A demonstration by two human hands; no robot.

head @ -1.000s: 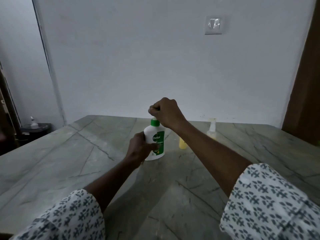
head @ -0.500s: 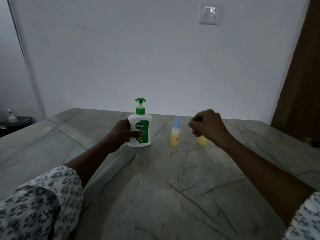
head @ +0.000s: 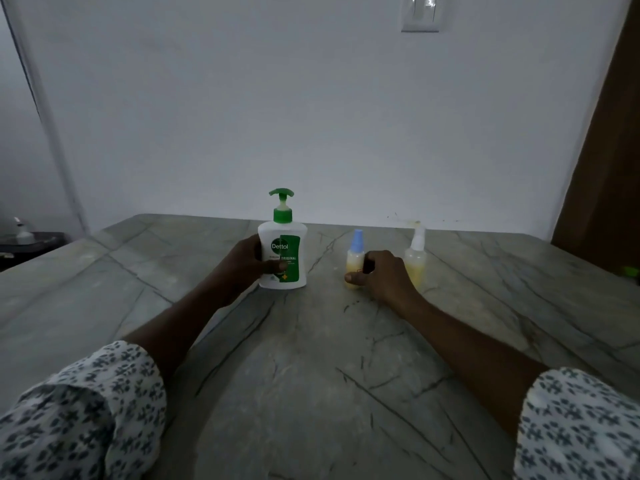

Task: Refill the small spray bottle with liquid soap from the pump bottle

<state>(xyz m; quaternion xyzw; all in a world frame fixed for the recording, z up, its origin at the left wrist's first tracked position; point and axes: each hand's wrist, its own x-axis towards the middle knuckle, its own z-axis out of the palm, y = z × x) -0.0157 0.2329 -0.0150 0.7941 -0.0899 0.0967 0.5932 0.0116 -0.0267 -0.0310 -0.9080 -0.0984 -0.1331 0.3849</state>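
Note:
A white pump bottle (head: 283, 251) with a green label and green pump head stands upright on the stone table (head: 311, 375). My left hand (head: 247, 263) grips its body from the left. To its right stands a small spray bottle (head: 355, 258) with a blue cap and yellow liquid inside. My right hand (head: 382, 277) curls round its lower part, thumb across the front. A second small spray bottle (head: 415, 259) with a clear white nozzle and yellow liquid stands just behind and right of that hand.
A white wall rises behind the table with a switch plate (head: 420, 13) high up. A brown door (head: 606, 161) stands at the right. A dark side stand (head: 31, 242) with a small white item sits at far left.
My right hand left the pump head, swung right and came down onto the blue-capped spray bottle. The left hand kept hold of the pump bottle. The camera view shifted right.

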